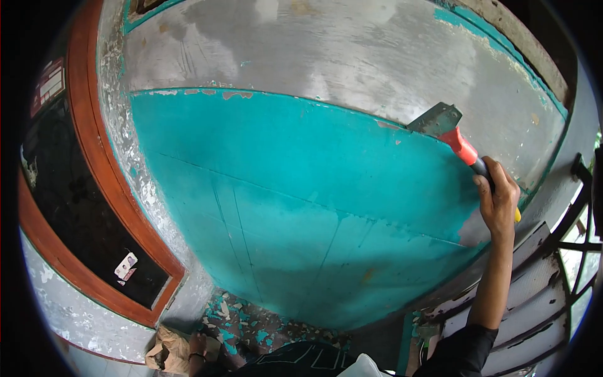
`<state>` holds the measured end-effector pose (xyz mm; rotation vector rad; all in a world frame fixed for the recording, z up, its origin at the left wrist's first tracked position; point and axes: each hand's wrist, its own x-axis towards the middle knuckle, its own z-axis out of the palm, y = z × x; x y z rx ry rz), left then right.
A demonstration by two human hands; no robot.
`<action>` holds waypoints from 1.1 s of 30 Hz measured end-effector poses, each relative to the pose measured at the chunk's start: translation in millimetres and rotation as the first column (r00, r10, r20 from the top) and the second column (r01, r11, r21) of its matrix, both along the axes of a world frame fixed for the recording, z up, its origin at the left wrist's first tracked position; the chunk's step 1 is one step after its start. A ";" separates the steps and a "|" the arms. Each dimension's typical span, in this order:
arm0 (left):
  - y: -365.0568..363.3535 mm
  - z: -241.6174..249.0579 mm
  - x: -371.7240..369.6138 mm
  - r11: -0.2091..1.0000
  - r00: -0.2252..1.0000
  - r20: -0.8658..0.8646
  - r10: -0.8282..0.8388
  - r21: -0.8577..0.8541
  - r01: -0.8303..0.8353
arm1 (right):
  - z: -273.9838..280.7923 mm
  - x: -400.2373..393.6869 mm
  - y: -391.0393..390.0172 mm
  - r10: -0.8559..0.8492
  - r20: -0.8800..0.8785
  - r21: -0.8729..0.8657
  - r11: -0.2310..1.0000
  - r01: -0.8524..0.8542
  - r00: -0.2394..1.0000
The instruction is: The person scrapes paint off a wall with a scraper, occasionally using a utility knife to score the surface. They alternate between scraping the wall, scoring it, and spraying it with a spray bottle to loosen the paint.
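Observation:
My right hand is wrapped round the handle of a paint scraper, red near the blade and dark in the grip, with a yellow end. Its broad, worn blade lies over the ridge between the teal paint and the bare grey upper wall. Low at the left, my left hand, with a dark band at the wrist, is beside a crumpled brown paper bag. Its fingers are small and partly hidden, so I cannot tell whether they grip anything.
Teal and pale paint flakes litter the floor below the wall. A brown wooden frame with dark glass stands to the left, bearing a torn sticker. On the right are louvre-like slats and a dark metal grille.

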<state>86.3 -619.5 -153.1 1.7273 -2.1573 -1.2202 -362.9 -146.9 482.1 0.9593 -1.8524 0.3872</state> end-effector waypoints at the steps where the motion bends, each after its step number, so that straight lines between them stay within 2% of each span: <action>1: 0.6 1.7 -6.2 1.000 1.000 -0.006 0.001 0.003 0.000 | -1.5 -1.0 -7.9 0.036 -0.060 0.017 0.999 -0.035 0.998; 2: 11.2 43.0 -22.9 0.999 0.999 0.013 -0.034 -0.039 0.034 | -3.0 0.0 -17.6 0.073 -0.114 0.036 0.997 -0.069 0.991; 3: 14.9 70.8 -29.6 0.994 0.997 0.042 -0.067 -0.082 0.071 | -4.3 7.2 -38.8 0.056 -0.052 0.020 0.998 -0.055 0.997; 4: 11.0 75.6 -28.7 0.994 0.996 0.056 -0.066 -0.085 0.071 | 0.7 13.9 -57.0 -0.012 -0.039 0.066 0.998 0.014 0.999; 6: 14.0 64.7 -32.4 0.990 0.992 0.089 -0.086 -0.106 0.096 | 11.2 14.9 -64.9 0.001 0.004 -0.028 1.000 -0.001 1.000; 8: 21.8 48.8 -20.6 0.993 0.998 0.054 -0.044 -0.106 0.050 | 12.7 15.8 -62.0 0.023 0.004 0.023 0.999 -0.023 1.000; 10: 28.9 35.4 -2.2 0.988 0.949 0.278 -0.152 0.002 0.157 | 7.6 15.6 -54.7 0.064 0.011 0.084 0.994 -0.065 0.998; 11: 30.1 29.1 9.6 0.989 0.952 0.272 -0.140 -0.001 0.145 | 6.7 9.7 -46.0 0.095 -0.019 0.072 0.993 -0.094 0.995; 12: 41.0 18.3 25.3 0.978 0.946 0.262 -0.193 -0.027 0.207 | 9.3 7.7 -39.4 0.059 0.031 0.087 0.994 -0.061 0.998; 14: 62.0 -18.0 56.7 0.962 0.934 0.257 -0.250 -0.045 0.270 | 5.3 8.1 -55.9 0.108 -0.003 0.074 0.991 -0.107 0.994; 16: 62.6 -58.7 86.7 0.980 0.869 0.454 -0.197 0.129 0.155 | 4.1 15.5 -89.3 0.075 -0.018 0.104 0.992 -0.073 0.997; 17: 68.1 -43.6 90.2 0.980 0.867 0.459 -0.197 0.131 0.153 | 7.6 15.9 -100.2 0.082 0.002 0.063 0.995 -0.082 0.997; 19: 92.3 -16.1 89.6 0.989 0.956 0.291 0.036 0.126 -0.076 | 12.6 19.6 -105.0 0.071 0.005 0.045 0.996 -0.071 0.997; 20: 95.1 -16.6 84.9 0.988 0.956 0.291 0.042 0.132 -0.083 | 15.5 21.3 -105.7 0.054 0.011 0.019 0.998 -0.054 0.998; 22: 81.5 -25.4 73.5 0.993 0.938 0.338 -0.083 0.105 0.050 | 16.6 23.7 -100.5 0.054 0.035 0.035 0.998 -0.055 0.998; 23: 60.6 -42.5 73.1 0.727 0.610 0.523 -0.596 0.027 0.687 | 17.9 21.0 -94.7 0.050 0.076 0.054 0.997 -0.054 0.996; 24: 56.2 -44.2 70.3 0.736 0.624 0.519 -0.585 0.017 0.677 | 20.3 16.9 -90.7 0.048 0.110 0.083 0.995 -0.057 0.993; 25: 54.7 -47.9 68.4 0.863 0.803 0.411 -0.432 -0.070 0.501 | 18.5 15.0 -85.3 0.074 0.052 0.067 0.995 -0.077 0.996; 26: 57.0 -53.4 64.6 0.949 0.928 0.278 -0.247 -0.123 0.289 | 18.1 16.1 -89.6 0.089 0.041 0.078 0.993 -0.092 0.995; 27: 61.0 -46.5 58.6 0.954 0.933 0.271 -0.237 -0.119 0.277 | 16.5 17.0 -93.1 0.065 0.004 0.053 0.997 -0.065 0.998; 30: 74.0 24.3 48.2 1.000 0.914 0.406 -0.011 0.002 0.011 | 13.6 24.7 -89.2 0.003 0.032 0.024 1.000 -0.004 0.999; 31: 62.0 6.3 58.1 1.000 0.914 0.405 -0.008 -0.010 0.013 | 14.9 24.4 -85.6 0.032 0.085 0.046 0.998 -0.036 0.996; 32: 46.7 -38.7 73.9 0.963 0.857 0.469 -0.215 -0.045 0.267 | 19.5 23.4 -84.2 0.065 0.128 0.073 0.995 -0.075 0.990; 33: 45.5 -64.1 83.2 0.868 0.748 0.535 -0.392 -0.053 0.493 | 20.4 27.4 -79.5 0.044 0.160 0.053 0.997 -0.053 0.986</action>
